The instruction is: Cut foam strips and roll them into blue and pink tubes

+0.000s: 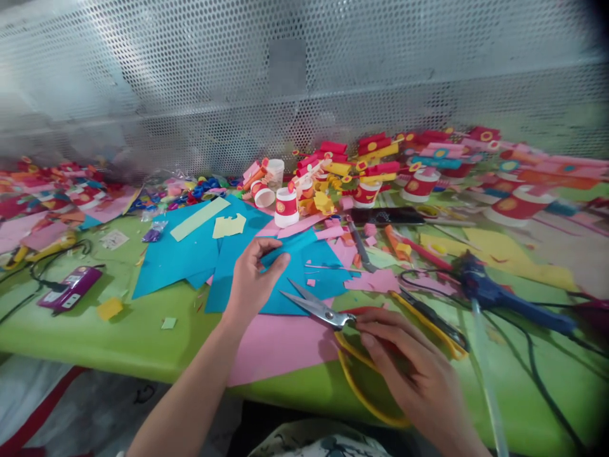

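Note:
My left hand (254, 279) pinches the edge of a blue foam sheet (304, 270) lying on the green table (118, 330). My right hand (413, 368) rests on the yellow-handled scissors (333, 317), fingers over the handle loops near the pivot. The scissor blades are open and point left over a pink sheet (280, 346) below the blue one. More blue sheets (181, 254) lie to the left with pale yellow cut-outs (228, 225) on top.
A blue glue gun (490, 292) with black cords lies to the right. Decorated paper cups (286, 208) and heaps of coloured foam pieces (380, 162) fill the back. A purple device (71, 289) sits at left. A perforated metal wall (304, 82) stands behind.

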`<state>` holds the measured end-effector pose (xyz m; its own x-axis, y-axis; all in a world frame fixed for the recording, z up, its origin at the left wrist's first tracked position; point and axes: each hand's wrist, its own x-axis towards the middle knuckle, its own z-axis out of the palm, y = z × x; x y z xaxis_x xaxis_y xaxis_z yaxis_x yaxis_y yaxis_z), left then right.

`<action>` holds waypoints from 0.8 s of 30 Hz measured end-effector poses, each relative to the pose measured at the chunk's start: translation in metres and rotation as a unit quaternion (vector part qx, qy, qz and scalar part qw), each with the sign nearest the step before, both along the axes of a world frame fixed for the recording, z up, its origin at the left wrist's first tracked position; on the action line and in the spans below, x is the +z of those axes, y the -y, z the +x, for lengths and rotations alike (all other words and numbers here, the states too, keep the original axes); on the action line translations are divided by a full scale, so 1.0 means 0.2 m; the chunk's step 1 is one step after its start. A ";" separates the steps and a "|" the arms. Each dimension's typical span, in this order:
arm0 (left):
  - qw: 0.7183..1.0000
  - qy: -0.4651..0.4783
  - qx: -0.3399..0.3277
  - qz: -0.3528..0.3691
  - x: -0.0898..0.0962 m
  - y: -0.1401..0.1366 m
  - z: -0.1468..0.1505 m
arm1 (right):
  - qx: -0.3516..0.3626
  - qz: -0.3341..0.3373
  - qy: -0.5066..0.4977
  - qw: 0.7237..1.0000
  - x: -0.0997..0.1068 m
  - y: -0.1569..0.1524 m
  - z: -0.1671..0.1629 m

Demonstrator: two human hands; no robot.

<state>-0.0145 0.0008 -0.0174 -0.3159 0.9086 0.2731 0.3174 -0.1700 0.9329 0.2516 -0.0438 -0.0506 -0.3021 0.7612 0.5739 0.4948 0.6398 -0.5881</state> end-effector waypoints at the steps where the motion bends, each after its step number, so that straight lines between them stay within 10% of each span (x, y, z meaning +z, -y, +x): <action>1: 1.000 0.005 0.000 -0.006 0.00 0.00 0.00 | 0.003 -0.001 0.001 1.000 0.00 0.00 0.00; 24: 0.966 -0.241 0.001 -0.090 -0.03 0.00 -0.07 | 0.020 0.010 0.005 1.000 -0.07 -0.01 0.02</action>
<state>-0.0278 0.0011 -0.0225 -0.1922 0.9548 0.2267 0.7229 -0.0185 0.6907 0.2565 -0.0411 -0.0639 -0.3372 0.7366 0.5863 0.4745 0.6709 -0.5699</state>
